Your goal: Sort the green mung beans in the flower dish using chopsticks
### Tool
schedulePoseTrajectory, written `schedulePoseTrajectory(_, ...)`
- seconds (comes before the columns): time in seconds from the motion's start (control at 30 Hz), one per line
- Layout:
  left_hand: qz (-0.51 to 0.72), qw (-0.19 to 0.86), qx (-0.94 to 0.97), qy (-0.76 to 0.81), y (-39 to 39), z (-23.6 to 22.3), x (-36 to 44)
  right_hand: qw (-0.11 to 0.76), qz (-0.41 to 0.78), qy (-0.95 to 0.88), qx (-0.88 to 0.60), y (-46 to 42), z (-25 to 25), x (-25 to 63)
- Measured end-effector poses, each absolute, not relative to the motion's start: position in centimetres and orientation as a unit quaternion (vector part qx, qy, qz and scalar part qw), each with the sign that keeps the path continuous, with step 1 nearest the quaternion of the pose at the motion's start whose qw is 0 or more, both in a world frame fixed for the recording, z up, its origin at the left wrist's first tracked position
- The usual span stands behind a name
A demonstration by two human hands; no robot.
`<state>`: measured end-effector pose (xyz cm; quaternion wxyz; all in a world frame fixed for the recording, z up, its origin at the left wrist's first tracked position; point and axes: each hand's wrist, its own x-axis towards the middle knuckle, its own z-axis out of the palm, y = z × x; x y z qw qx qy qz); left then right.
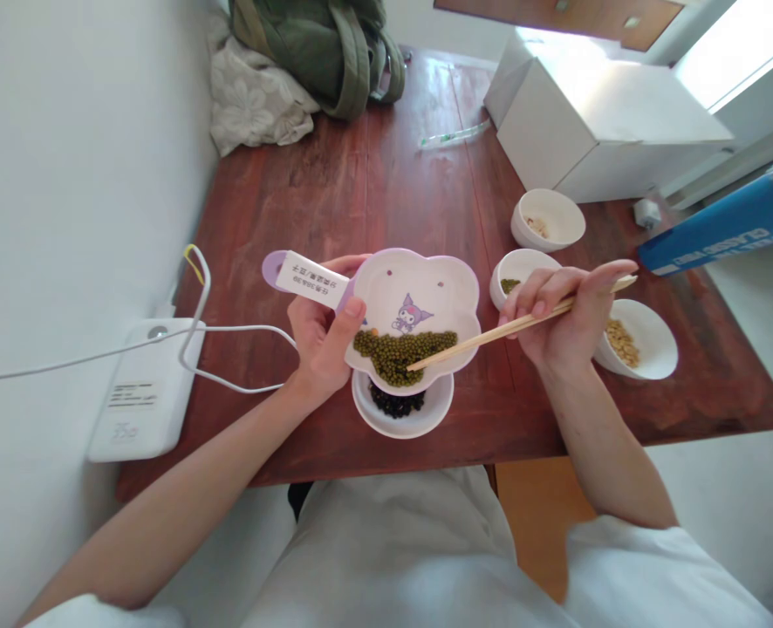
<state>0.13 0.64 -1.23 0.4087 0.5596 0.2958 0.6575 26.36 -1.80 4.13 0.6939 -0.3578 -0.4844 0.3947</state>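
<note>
My left hand (327, 336) grips a flower-shaped white bowl (419, 283) with a lilac rim and a labelled handle, a cartoon figure printed inside. Green mung beans (403, 353) lie heaped along its near side, with a small orange bit at their left edge. In my right hand (566, 314) is a pair of chopsticks (491, 334), their tips among the mung beans. Partly hidden under the held bowl, a white bowl (432, 419) contains black beans (396, 403).
To the right stand a bowl with a few green beans (510, 285), one with peanut-coloured pieces (622, 344) and one with pale pieces (536, 227). A white box (596, 113), blue bottle (727, 222), backpack (321, 52) and white power bank with cable (144, 392) surround the workspace.
</note>
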Motion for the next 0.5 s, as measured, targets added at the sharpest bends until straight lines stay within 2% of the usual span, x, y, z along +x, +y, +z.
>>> schedulePoseTrajectory(0.23, 0.658, 0.417, 0.547, 0.307, 0.8, -0.9, 0.2, 0.699, 0.408, -0.539, -0.233, -2.0, 5.0, 27.5)
schedulePoseTrajectory(0.5, 0.685, 0.415, 0.510, 0.314, 1.0, -1.4, -0.1, 0.567, 0.442, -0.637, -0.278, -3.4, 3.5, 27.1)
